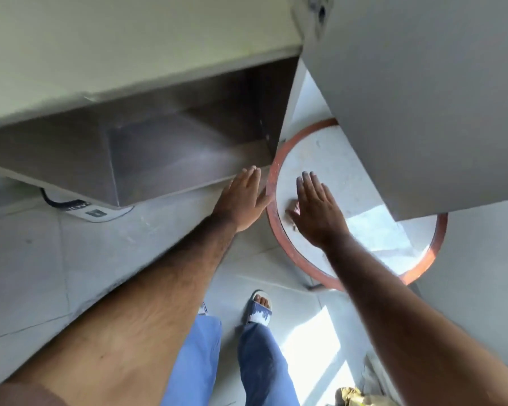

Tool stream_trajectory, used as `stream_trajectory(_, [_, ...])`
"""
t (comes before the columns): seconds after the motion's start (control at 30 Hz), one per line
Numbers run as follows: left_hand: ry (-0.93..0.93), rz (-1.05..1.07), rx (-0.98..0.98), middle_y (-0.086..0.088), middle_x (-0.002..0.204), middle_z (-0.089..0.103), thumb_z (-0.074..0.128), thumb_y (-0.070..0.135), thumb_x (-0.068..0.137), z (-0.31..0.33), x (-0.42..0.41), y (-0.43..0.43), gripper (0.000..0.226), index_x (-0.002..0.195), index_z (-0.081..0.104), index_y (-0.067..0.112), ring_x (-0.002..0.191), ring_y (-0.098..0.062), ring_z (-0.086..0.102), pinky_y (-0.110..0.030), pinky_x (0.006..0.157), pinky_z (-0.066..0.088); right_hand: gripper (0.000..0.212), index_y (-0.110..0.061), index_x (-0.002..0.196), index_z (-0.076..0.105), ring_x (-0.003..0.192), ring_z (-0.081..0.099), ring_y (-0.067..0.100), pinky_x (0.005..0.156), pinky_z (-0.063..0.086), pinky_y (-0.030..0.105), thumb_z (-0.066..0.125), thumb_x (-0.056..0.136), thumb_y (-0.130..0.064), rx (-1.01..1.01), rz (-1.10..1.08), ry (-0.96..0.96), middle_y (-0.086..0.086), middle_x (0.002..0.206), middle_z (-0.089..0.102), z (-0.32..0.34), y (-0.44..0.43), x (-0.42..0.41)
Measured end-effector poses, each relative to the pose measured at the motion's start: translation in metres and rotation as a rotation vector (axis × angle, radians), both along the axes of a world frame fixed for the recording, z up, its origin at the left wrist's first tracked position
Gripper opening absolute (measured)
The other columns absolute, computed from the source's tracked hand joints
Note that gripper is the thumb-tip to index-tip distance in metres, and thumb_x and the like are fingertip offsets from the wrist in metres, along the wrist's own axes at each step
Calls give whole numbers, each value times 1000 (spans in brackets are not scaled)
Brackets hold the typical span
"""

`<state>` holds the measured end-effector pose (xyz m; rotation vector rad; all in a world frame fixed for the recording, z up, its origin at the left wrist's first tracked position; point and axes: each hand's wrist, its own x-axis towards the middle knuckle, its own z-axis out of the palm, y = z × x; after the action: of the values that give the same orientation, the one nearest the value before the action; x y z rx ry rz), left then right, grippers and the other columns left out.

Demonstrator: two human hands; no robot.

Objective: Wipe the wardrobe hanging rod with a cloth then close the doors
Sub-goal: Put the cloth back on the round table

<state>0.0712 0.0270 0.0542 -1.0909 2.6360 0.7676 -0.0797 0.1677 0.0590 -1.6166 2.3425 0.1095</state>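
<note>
The wardrobe point(147, 83) fills the upper left, and one dark brown compartment point(188, 148) of it stands open. A grey door point(423, 98) hangs swung out at the upper right, above a round table. My left hand point(244, 200) is stretched flat, fingers together, with its tips at the lower front edge of the open compartment. My right hand point(317, 212) is spread flat over the table top and holds nothing. A small brownish thing point(294, 208) peeks out beside its thumb; I cannot tell what it is. The hanging rod is not in view.
The round white table point(349, 159) with a red rim stands right of the wardrobe, partly under the open door. A white power strip point(96, 213) with a black cable lies on the tiled floor at left. A yellowish crumpled cloth point(351, 397) shows at the bottom edge. My feet stand below.
</note>
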Motion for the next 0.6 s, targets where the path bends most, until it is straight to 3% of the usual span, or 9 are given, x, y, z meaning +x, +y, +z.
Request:
stream_trajectory(0.27, [109, -14, -408, -7, 177, 7, 30, 62, 105, 204, 48, -66, 83, 166, 11, 8, 164, -25, 6, -50, 132, 13, 85, 1, 164, 8, 163, 3, 36, 134, 10, 49, 40, 108, -53, -261, 186, 285, 22, 174, 5, 203, -76, 11])
stream_trajectory(0.47, [290, -18, -745, -9, 176, 10, 24, 63, 105, 375, 58, -95, 84, 166, 13, 6, 164, -27, 8, -53, 132, 13, 84, 0, 164, 14, 163, 8, 35, 133, 14, 51, 39, 107, -57, -533, 202, 490, 20, 174, 10, 358, -108, 18])
stream_trajectory(0.6, [430, -32, -919, -11, 176, 11, 25, 63, 104, 485, 55, -97, 84, 166, 15, 5, 163, -28, 9, -54, 131, 12, 87, 3, 163, 15, 163, 8, 36, 133, 15, 53, 38, 106, -58, -752, 63, 591, 23, 174, 9, 461, -101, 28])
